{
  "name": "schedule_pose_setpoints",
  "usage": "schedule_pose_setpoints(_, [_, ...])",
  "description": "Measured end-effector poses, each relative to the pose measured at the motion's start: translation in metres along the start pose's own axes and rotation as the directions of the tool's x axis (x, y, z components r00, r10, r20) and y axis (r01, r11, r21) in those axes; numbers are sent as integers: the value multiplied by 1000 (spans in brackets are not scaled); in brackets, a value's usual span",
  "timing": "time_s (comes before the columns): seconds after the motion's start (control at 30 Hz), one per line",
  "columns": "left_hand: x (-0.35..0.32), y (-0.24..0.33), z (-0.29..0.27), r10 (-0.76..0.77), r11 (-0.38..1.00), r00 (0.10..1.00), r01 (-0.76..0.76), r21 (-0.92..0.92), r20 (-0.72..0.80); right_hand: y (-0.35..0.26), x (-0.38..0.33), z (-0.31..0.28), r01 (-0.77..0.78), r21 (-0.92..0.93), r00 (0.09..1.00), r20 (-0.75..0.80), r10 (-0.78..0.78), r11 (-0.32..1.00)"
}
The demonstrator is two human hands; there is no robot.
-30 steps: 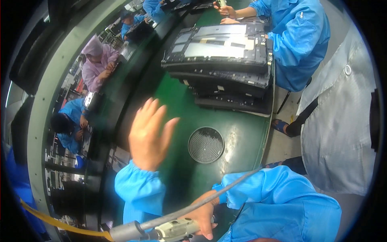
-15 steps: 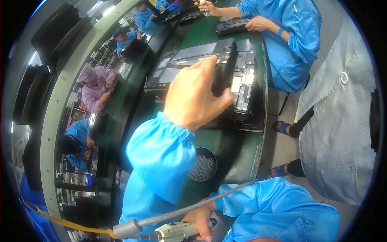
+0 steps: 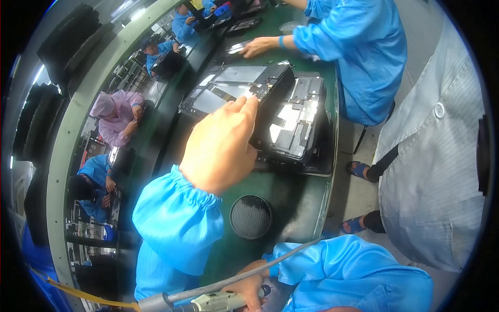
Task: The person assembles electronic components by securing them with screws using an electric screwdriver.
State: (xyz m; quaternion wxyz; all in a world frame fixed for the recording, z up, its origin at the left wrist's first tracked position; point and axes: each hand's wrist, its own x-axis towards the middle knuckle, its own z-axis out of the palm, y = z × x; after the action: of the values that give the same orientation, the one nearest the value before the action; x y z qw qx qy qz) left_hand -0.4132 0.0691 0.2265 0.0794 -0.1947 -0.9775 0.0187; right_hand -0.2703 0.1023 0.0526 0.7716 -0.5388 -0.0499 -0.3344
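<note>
your left hand (image 3: 221,145) reaches over the near side of a dark-framed panel (image 3: 223,86), its fingers stretched forward and close together, tips over the panel's top face. your thumb sits apart from them on the right; you cannot tell here whether it pinches the edge. that panel lies left of a second panel (image 3: 299,114) on the far part of the green table (image 3: 291,203). nearer you is a round dish (image 3: 251,217). at the near edge, your right hand (image 3: 249,288) curls its fingers around a pale handheld tool (image 3: 221,301).
</note>
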Motion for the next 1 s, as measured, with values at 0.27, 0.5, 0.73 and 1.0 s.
schedule_pose_setpoints(0.27, [7,3,5,3,965,940,87,246,-342,3,3,1,82,32,996,-42,-81,996])
schedule_pose_setpoints(0.5, [23,-19,10,-147,950,892,248,190,-428,6,1,-18,-31,-136,999,18,34,990])
schedule_pose_setpoints(0.73, [9,-67,12,-160,936,827,301,184,-538,10,-1,-22,-83,-66,996,-25,81,994])
schedule_pose_setpoints(1.0, [-136,-59,-12,-200,876,669,449,175,-716,-8,5,5,112,1,992,-58,-112,994])
